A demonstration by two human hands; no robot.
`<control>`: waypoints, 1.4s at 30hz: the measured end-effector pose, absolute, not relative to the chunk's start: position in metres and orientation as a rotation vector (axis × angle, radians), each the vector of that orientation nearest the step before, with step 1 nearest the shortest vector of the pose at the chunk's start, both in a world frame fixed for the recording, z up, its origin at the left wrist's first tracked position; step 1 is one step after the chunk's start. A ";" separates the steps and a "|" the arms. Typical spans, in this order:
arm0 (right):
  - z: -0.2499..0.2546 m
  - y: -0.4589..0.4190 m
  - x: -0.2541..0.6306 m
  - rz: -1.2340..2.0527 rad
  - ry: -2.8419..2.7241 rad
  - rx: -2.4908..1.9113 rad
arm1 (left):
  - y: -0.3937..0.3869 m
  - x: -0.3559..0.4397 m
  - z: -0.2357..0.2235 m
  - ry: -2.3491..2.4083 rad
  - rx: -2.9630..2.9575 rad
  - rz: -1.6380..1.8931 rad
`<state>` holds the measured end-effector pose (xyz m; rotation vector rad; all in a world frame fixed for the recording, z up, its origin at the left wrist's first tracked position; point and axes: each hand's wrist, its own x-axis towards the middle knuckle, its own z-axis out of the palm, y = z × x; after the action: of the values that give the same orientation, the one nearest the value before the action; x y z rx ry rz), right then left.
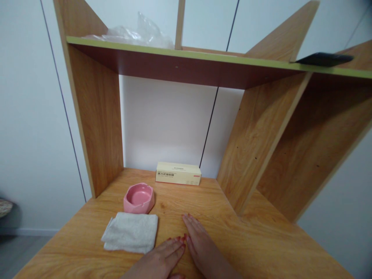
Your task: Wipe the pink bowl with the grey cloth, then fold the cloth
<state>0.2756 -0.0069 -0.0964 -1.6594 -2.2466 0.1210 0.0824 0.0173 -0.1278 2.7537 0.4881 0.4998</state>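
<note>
My left hand [164, 259] lies flat on the wooden desk, fingers stretched out, holding nothing. My right hand [204, 248] rests palm down beside it, also flat and bare, and the fingertips of the two come close together. Just left of my left hand is a folded light-grey cloth [130, 231]. Behind the cloth stands a pink faceted dish [139, 198], shaped like an ashtray, with its hollow facing up. Farther back, a long cream cling film box [178, 174] stands near the wall.
A shelf [203, 58] with a yellow-green edge spans the desk. On it lie a crumpled clear plastic bag [139, 34] and a flat black object [325, 59]. Wooden side panels stand at left [94, 120] and right [258, 135]. The desktop [276, 244] extends to the right.
</note>
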 end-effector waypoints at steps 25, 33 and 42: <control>-0.088 -0.010 0.275 0.191 -2.265 -1.710 | 0.017 0.082 -0.128 0.507 2.761 0.462; -0.096 -0.008 0.276 0.138 -2.220 -1.670 | 0.016 0.081 -0.127 0.504 2.733 0.482; -0.095 -0.007 0.278 0.229 -2.213 -1.689 | 0.016 0.084 -0.122 0.510 2.741 0.415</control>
<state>0.2782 -0.0067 -0.0951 -1.6891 -2.2130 0.2290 0.0836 0.0160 -0.1222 2.7409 0.5096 0.4148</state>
